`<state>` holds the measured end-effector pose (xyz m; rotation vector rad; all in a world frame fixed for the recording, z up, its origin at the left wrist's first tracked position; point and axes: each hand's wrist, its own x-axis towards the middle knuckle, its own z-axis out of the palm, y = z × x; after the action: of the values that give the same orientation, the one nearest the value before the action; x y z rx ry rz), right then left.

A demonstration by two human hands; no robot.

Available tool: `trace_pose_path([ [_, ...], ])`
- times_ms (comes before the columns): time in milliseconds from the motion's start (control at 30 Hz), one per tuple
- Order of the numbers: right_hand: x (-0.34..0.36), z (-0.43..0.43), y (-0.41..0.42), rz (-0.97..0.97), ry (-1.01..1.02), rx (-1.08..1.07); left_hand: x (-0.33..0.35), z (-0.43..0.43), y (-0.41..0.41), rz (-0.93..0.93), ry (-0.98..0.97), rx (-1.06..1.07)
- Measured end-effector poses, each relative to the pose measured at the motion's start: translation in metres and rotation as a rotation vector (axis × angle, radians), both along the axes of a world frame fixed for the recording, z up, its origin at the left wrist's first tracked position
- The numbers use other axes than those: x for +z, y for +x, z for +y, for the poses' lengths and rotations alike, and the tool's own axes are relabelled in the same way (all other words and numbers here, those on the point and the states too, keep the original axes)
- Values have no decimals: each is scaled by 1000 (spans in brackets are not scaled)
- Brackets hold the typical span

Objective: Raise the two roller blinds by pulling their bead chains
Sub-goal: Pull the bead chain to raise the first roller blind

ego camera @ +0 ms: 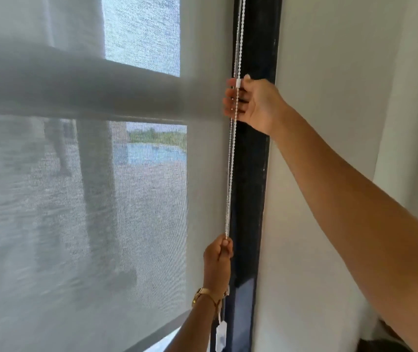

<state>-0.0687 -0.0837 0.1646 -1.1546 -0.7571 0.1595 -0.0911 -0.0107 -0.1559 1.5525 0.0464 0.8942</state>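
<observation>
A sheer grey roller blind (80, 199) hangs over the window, its bottom bar (157, 334) slanting across the lower middle. A white bead chain (231, 174) runs down the blind's right edge, beside the black window frame (249, 174). My left hand (218, 262), low down with a gold bracelet at the wrist, is closed on the chain. My right hand (251, 102) is higher up, its fingers curled around the chain at a white connector (238, 83). A clear plastic weight (221, 335) dangles below my left wrist.
A white wall (329, 123) stands right of the black frame. Through the blind I see a horizontal bar or rail (75, 85), a terrace and water outside. Something dark sits at the bottom right corner.
</observation>
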Motion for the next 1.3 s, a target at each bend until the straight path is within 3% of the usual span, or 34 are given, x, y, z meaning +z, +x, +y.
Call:
trace_pose_path([
  [200, -31, 26, 10, -232, 84, -265, -13, 14, -7, 78, 46, -47],
  [333, -35, 30, 9, -260, 178, -253, -3, 27, -3, 161, 66, -154],
  [500, -38, 26, -1, -338, 225, -361, 13, 39, -8, 259, 230, -199],
  [700, -60, 16, -2, -392, 229, -420, 69, 51, -4, 106, 188, -214],
  [967, -145, 20, -4, -346, 176, -473, 195, 41, -2, -176, 188, -304],
  [1300, -227, 26, -6, -271, 80, -562, 284, 8, -5, -199, 192, -380],
])
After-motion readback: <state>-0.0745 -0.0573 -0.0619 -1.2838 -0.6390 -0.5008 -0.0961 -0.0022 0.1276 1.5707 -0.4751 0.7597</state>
